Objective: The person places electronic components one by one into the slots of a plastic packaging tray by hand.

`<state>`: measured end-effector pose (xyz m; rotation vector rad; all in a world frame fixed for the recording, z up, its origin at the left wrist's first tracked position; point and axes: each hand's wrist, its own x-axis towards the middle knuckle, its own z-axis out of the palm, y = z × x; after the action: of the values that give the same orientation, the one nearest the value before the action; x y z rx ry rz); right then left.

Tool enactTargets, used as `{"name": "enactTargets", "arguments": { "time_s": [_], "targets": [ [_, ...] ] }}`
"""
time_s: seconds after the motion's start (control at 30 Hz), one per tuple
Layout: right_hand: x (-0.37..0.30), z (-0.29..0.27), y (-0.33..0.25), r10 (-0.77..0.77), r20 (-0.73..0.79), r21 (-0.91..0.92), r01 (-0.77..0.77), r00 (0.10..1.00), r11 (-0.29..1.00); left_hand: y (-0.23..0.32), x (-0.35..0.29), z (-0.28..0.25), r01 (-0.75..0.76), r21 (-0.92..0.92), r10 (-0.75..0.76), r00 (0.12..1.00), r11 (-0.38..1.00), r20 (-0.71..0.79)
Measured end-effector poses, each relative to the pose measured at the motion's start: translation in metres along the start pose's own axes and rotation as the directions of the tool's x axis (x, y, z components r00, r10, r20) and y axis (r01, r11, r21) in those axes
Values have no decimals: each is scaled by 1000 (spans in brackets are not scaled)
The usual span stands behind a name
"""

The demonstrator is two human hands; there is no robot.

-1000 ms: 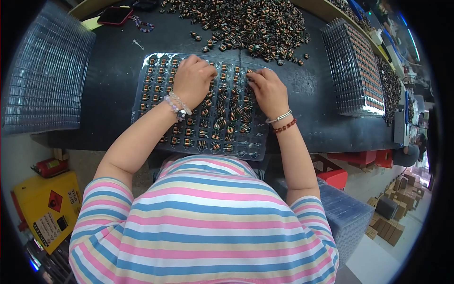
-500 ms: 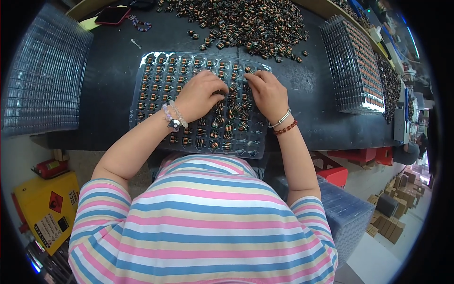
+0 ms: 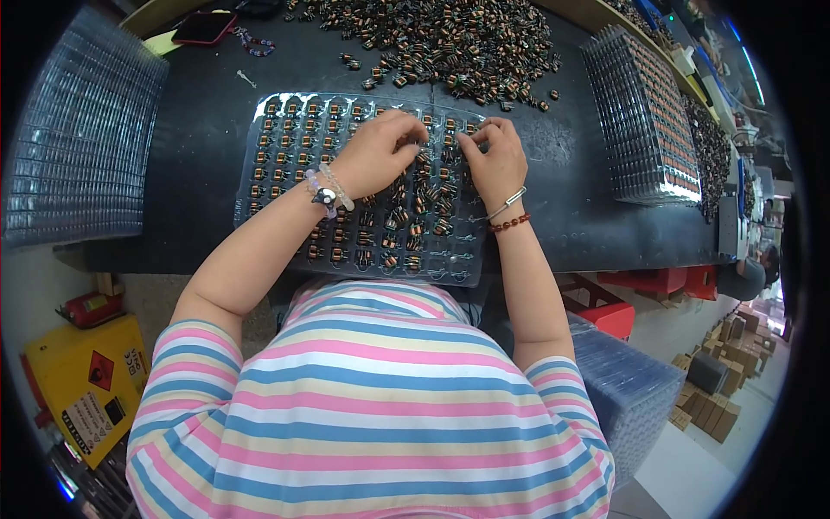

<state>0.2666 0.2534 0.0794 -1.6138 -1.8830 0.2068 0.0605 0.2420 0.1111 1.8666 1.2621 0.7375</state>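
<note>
1. Head view, tray: we find the clear plastic tray (image 3: 467, 274) on the bench directly in front of the person. In its left columns the small copper-wound parts (image 3: 283, 158) sit one per pocket, in even rows; the far rows look similarly ordered where we can see them.
2. Head view, remainder: we note loose parts (image 3: 418, 208) lying jumbled over the right-centre columns, not lined up. Moulded pocket outlines show at the near right corner. We judge the tray partly ordered.
3. Head view, hands: the left hand (image 3: 373, 157) is half curled above the tray's middle, thumb and fingertips slightly apart. The right hand (image 3: 497, 163) is bent at the far right columns, thumb close to the fingers. We cannot tell whether either grips a part.
4. Head view, surface: on the dark bench (image 3: 553, 238) we record a large pile of parts (image 3: 450, 52) at the far side, a stack of clear trays (image 3: 86, 130) left, a filled tray stack (image 3: 653, 121) right, and a phone (image 3: 204, 28) far left.
5. Head view, room: we see a fire extinguisher (image 3: 91, 310) and yellow cabinet (image 3: 91, 381) left, cardboard boxes (image 3: 722, 376) right.
</note>
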Motion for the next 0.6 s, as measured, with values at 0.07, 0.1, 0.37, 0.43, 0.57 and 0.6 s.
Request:
{"name": "enactTargets", "arguments": {
  "time_s": [0.07,0.1,0.37,0.43,0.57,0.6],
  "targets": [
    [2,0,-1,-6,-10,7,6,1000,1000,0,3,1,28,66,-35,994,997,103],
    [2,1,0,-38,-31,49,40,999,998,-8,4,7,-78,114,66,992,990,104],
    [16,1,6,-270,57,-75,274,961,959,-11,6,10,-298,288,232,943,910,240],
    [18,-1,2,-334,40,-115,336,942,935,-10,4,2,-137,52,128,979,989,156],
    [-3,-19,-9,-256,19,104,253,967,962,-14,-4,-24,260,-776,-241,960,575,143],
    [-8,-21,-9,-293,81,112,283,953,953,-15,-6,-28,218,-945,-272,951,243,149]
  ]
}}
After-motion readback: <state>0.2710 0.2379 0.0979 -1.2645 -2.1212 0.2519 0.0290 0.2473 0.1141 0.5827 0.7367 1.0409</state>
